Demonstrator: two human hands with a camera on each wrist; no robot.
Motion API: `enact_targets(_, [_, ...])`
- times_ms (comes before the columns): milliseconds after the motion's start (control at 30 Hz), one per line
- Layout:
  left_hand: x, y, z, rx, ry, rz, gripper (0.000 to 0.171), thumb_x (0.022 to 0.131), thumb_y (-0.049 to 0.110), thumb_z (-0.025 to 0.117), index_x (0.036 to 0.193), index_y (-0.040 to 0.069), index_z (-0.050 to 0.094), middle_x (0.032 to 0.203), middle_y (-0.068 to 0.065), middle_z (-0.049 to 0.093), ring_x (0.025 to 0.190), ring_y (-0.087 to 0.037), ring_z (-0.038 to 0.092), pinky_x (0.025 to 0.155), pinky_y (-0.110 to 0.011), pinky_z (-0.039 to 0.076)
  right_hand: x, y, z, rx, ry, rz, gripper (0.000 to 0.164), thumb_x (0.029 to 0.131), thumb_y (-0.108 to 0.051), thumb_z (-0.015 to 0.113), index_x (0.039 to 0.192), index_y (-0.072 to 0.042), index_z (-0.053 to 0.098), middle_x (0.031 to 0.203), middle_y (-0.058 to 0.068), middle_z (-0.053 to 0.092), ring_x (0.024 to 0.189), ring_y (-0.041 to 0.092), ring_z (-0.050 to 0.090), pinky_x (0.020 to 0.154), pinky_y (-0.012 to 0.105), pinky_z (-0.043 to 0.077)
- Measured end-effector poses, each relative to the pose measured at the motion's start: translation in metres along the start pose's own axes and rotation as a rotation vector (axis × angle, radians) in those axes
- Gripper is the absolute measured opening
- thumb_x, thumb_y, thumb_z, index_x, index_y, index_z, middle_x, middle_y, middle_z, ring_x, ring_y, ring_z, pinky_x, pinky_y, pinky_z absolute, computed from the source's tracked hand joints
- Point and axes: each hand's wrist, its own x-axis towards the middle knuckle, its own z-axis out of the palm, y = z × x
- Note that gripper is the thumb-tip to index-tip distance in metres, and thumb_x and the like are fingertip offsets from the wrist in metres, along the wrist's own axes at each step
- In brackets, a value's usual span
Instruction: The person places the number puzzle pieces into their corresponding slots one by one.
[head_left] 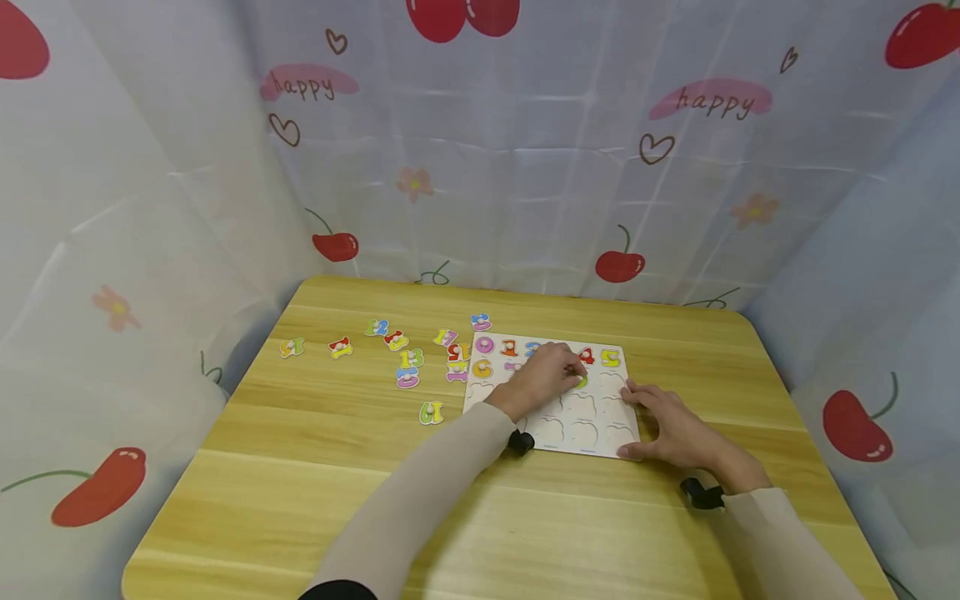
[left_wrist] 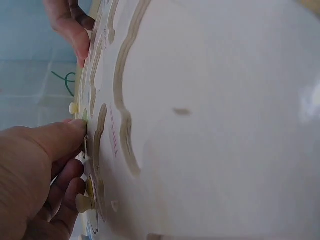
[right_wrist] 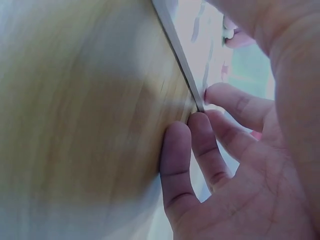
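Note:
A white number puzzle board (head_left: 551, 435) lies on the table, its upper recesses holding coloured number pieces such as a red 4 (head_left: 587, 357) and a yellow-green 5 (head_left: 611, 358). Over its second row, my left hand (head_left: 542, 379) pinches a green number piece (head_left: 581, 382); the fingers partly hide it. A pale knob (left_wrist: 73, 108) stands out from that piece in the left wrist view. My right hand (head_left: 675, 429) rests at the board's right side, thumb near the lower corner, fingers extended. In the right wrist view, fingertips (right_wrist: 200, 122) touch the board's edge.
Several loose number pieces lie left of the board, among them a green 13 (head_left: 411, 358), a blue 12 (head_left: 377, 327) and a yellow-green piece (head_left: 431, 412) nearer the front. One blue-purple piece (head_left: 481, 322) lies behind the board. A printed curtain (head_left: 495, 208) surrounds the wooden table (head_left: 300, 467).

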Motion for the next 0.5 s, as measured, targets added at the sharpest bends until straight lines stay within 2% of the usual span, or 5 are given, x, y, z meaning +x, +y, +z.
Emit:
enact_targets(267, [-0.007, -0.005, -0.002, -0.038, 0.019, 0.012, 0.02, 0.112, 0.019, 0.081, 0.131, 0.014, 0.087, 0.127, 0.0, 0.082, 0.12, -0.014, 0.074, 0.108, -0.026, 0.061, 0.001, 0.006, 0.003, 0.09, 0.023, -0.001, 0.109, 0.087, -0.042, 0.106, 0.168, 0.006, 0.05, 0.182, 0.033, 0.04, 0.163, 0.06, 0.043, 0.13, 0.083, 0.033])
enact_targets(400, [-0.016, -0.009, -0.011, -0.057, 0.036, 0.024, 0.021, 0.113, 0.02, 0.08, 0.132, 0.015, 0.086, 0.133, -0.001, 0.08, 0.124, -0.017, 0.074, 0.111, -0.028, 0.061, 0.002, 0.007, 0.004, 0.105, 0.029, -0.001, 0.111, 0.087, -0.043, 0.106, 0.17, 0.005, 0.049, 0.183, 0.032, 0.036, 0.16, 0.058, 0.046, 0.129, 0.083, 0.038])
enact_targets(500, [-0.025, -0.013, -0.022, -0.076, 0.046, 0.018, 0.023, 0.114, 0.021, 0.078, 0.135, 0.016, 0.085, 0.135, 0.0, 0.078, 0.127, -0.019, 0.073, 0.112, -0.029, 0.061, 0.002, 0.007, 0.003, 0.112, 0.03, 0.003, 0.109, 0.087, -0.042, 0.106, 0.169, 0.004, 0.051, 0.183, 0.031, 0.035, 0.153, 0.054, 0.055, 0.125, 0.075, 0.05])
